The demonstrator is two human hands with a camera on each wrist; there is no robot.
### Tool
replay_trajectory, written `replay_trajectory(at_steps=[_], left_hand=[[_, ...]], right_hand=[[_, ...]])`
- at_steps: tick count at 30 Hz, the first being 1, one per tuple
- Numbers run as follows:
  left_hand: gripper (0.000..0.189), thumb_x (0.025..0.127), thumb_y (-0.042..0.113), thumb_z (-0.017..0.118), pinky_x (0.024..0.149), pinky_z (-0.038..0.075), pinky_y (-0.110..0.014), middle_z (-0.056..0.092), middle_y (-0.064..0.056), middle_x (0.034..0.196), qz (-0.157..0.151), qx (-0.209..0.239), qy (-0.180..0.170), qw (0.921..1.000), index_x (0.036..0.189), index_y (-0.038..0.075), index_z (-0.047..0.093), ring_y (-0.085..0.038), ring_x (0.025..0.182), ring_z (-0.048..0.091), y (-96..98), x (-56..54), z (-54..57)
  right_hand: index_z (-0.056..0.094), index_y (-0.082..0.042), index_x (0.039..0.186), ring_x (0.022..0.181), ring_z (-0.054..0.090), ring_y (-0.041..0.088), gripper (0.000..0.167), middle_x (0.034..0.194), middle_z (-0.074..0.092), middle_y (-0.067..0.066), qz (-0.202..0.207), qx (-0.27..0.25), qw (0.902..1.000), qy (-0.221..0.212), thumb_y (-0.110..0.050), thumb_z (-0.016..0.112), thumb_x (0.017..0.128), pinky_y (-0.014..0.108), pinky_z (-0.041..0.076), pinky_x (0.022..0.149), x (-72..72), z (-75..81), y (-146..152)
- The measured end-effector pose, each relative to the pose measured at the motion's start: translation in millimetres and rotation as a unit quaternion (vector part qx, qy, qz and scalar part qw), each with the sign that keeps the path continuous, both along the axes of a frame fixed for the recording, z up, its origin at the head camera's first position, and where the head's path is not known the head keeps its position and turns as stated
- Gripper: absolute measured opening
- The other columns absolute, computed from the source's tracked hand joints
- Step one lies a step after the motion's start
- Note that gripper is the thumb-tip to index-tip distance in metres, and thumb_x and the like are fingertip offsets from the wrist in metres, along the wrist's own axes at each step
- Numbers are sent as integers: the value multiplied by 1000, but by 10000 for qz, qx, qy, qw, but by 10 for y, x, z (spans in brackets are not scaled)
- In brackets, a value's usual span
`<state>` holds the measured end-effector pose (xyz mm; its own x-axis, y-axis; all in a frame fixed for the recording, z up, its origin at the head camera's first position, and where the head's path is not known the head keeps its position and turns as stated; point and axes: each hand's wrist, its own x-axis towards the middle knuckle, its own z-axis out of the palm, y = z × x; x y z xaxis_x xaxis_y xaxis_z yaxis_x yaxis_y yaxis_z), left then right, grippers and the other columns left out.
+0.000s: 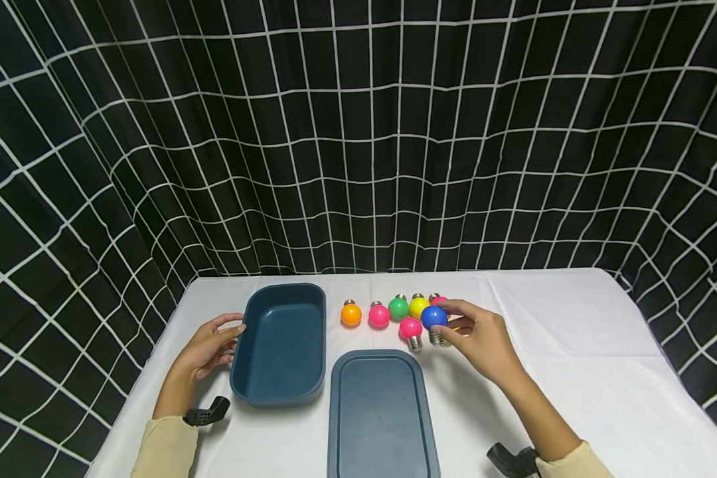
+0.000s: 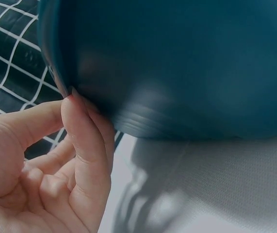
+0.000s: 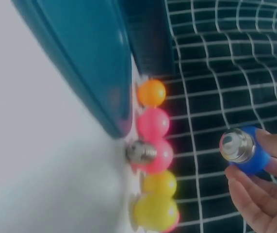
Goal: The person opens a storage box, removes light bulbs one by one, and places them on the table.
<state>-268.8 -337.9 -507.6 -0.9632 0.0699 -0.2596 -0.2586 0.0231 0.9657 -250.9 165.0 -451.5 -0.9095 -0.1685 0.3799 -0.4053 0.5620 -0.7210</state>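
Observation:
My right hand (image 1: 484, 338) holds a blue light bulb (image 1: 433, 317) by its globe, with the metal screw base pointing down. The right wrist view shows the bulb's silver base (image 3: 237, 145) facing the camera. My left hand (image 1: 210, 345) pinches the left rim of a dark teal box (image 1: 283, 398), thumb and finger meeting over the edge in the left wrist view. Under and beside the right hand lie an orange bulb (image 1: 350, 314), a green bulb (image 1: 398, 307), a yellow bulb (image 1: 419, 307) and several pink bulbs (image 1: 410, 328). Part of this group is hidden behind the right hand.
A flat blue-grey lid (image 1: 382, 411) lies in front of the bulbs, to the right of the box. White cloth (image 1: 561, 358) covers the table. Behind it hangs a black curtain (image 1: 382, 153) with a white grid.

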Motion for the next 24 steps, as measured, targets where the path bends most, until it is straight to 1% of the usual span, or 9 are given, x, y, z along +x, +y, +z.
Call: replay_trajectory(at_steps=[5,13,18,21,24], left_hand=[[49,102,16,63,51,55,-22,67,4,82,-18,-36,-6,10000,144,2,42,-7,64,60,13,3,16],[48,102,15,63,52,55,-22,68,4,83,-55,13,57,10000,143,1,43,-7,63,61,22,-21,28],[46,102,14,63,52,55,-22,67,4,81,-43,29,37,10000,142,2,44,-7,63,61,22,-11,11],[47,102,14,63,51,55,-22,65,3,80,-17,-30,4,10000,143,1,43,-7,63,60,19,0,0],[49,102,16,64,51,55,-22,62,2,80,5,-103,46,9999,143,1,43,-7,63,59,23,-6,5]], right_hand=[[69,-1,124,80,74,26,43,107,74,19,-129,-102,9998,-100,-4,83,83,16,57,69,-67,-59,147],[67,1,125,82,74,30,44,106,73,22,-335,-33,9994,-26,-5,83,84,14,56,69,-155,-108,300],[67,2,125,83,74,32,43,109,73,22,-408,-57,9992,-8,-6,82,85,14,56,69,-233,-208,375],[67,3,125,85,74,34,42,110,72,23,-454,-84,9989,-42,-6,81,86,14,56,68,-268,-273,421],[67,3,125,85,74,36,41,109,72,24,-510,-147,9986,-24,-5,80,87,13,55,66,-308,-323,464]])
